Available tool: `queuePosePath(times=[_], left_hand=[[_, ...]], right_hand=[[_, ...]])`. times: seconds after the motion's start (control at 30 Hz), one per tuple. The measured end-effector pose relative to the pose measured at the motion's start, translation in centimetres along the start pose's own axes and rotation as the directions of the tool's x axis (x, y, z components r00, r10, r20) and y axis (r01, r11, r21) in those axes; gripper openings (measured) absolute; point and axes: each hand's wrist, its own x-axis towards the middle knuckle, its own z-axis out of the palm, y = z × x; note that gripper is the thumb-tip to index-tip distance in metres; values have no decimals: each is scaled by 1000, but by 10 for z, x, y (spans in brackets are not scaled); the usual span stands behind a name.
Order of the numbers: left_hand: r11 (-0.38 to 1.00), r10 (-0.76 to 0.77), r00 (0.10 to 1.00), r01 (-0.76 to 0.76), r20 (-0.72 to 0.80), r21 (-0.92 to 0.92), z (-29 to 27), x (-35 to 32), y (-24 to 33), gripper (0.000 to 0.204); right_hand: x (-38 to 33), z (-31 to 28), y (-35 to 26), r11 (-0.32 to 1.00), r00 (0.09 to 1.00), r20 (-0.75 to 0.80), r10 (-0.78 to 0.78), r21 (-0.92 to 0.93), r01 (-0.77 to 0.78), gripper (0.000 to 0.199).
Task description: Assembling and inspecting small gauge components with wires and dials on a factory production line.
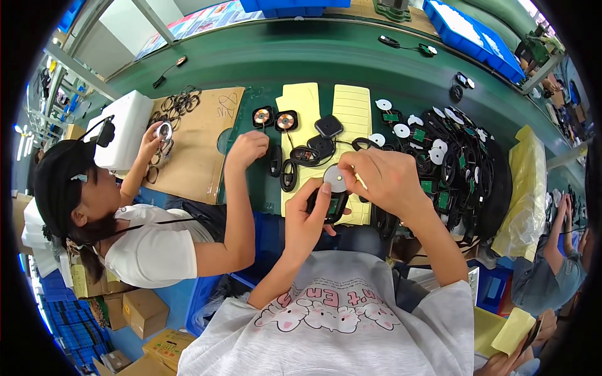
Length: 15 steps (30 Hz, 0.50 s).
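My left hand (305, 213) is closed around a small black square housing (337, 208) in front of my chest, thumb along its near side. A white round disc (334, 178) stands at the top of the housing, touched by the fingers of both hands. My right hand (390, 182) pinches at the disc's right edge, and a thin pale strip (360, 181) shows by its fingers. Just beyond lie two dark square-cased devices (328, 126) and coiled black cables (304, 155) on yellow paper sheets (352, 103). Left of them sit two black housings with copper coils (286, 120).
A big pile of cabled discs and green boards (439, 156) fills the right. At the left a co-worker's arm (237, 182) reaches over by a cardboard sheet (200, 135) with black rings. Along the back runs a green belt (269, 56), with blue trays (473, 37) beyond.
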Motion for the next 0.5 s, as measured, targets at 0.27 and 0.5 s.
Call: queuePosePath(times=[0.27, 0.5], left_hand=[[962, -89, 995, 100, 52, -255, 4, 4, -8, 21], [600, -314, 796, 589, 518, -542, -4, 12, -13, 37]], right_hand=[[-21, -5, -5, 994, 1000, 15, -6, 105, 4, 22], [-47, -15, -16, 968, 982, 18, 187, 165, -187, 26]])
